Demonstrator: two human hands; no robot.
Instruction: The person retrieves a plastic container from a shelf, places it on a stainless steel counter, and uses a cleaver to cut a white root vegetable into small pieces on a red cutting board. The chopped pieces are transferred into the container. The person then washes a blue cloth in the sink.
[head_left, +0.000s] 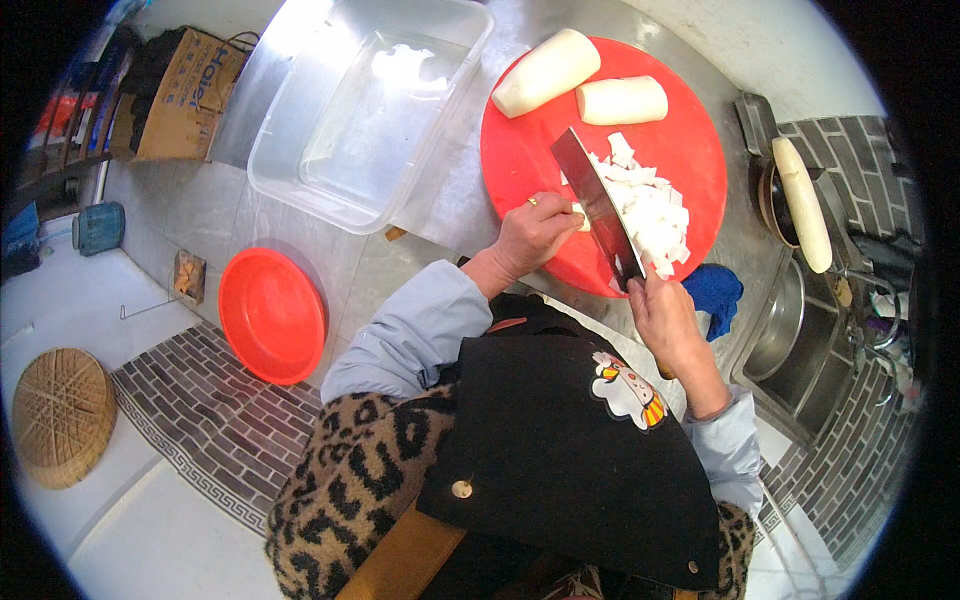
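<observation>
On a round red cutting board (525, 161), my right hand (667, 315) grips the handle of a Chinese cleaver (596, 199). Its broad blade stands on edge, slanting across the board. My left hand (536, 232) wears a ring and pinches a small white piece (583, 217) close to the blade's left face. To the right of the blade lies a heap of chopped white pieces (652, 217), which look like radish. Two thick peeled white radish sections (551, 71) rest at the board's far side, one shorter than the other.
A clear plastic tub (360, 135) stands left of the board on the steel counter. A blue cloth (712, 300) lies by the board's right edge. One long white radish (802, 202) lies near the steel sink (776, 330). A red basin (271, 315) sits lower left.
</observation>
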